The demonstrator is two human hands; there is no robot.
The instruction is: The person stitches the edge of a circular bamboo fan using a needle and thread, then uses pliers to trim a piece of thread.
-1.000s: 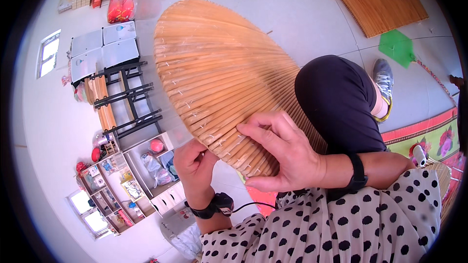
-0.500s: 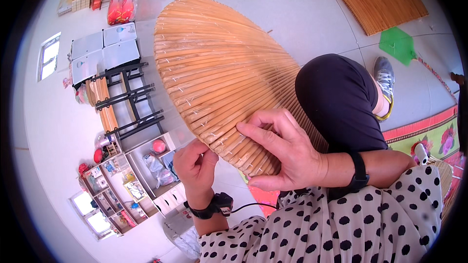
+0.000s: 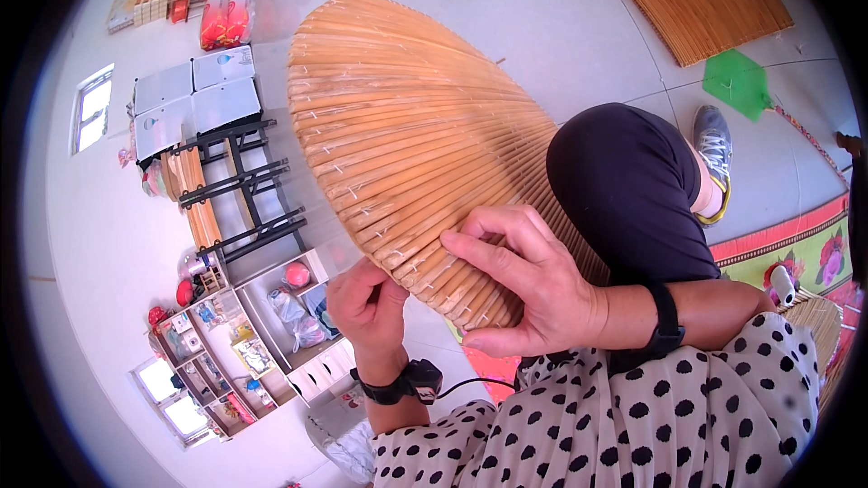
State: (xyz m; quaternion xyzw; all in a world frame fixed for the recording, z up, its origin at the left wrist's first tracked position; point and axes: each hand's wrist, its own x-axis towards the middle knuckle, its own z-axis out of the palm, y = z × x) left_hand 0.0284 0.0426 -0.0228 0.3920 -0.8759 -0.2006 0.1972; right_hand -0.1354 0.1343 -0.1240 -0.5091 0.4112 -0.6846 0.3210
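Observation:
A large mat of narrow bamboo slats stands tilted in front of me, its slats joined by rows of short white stitches. My right hand grips its near edge, fingers over the slats and thumb at the rim. At the left rim, close to the stitching, my left hand is closed in a pinch. Whatever lies between those fingertips is hidden by the hand and the mat's edge. Part of the mat leans by my bent knee in dark trousers.
Another brown slatted mat lies on the floor at the far right, beside a green fly swatter. A floral cloth is at the right. Along the left wall stand shelves, a dark metal frame and red bags.

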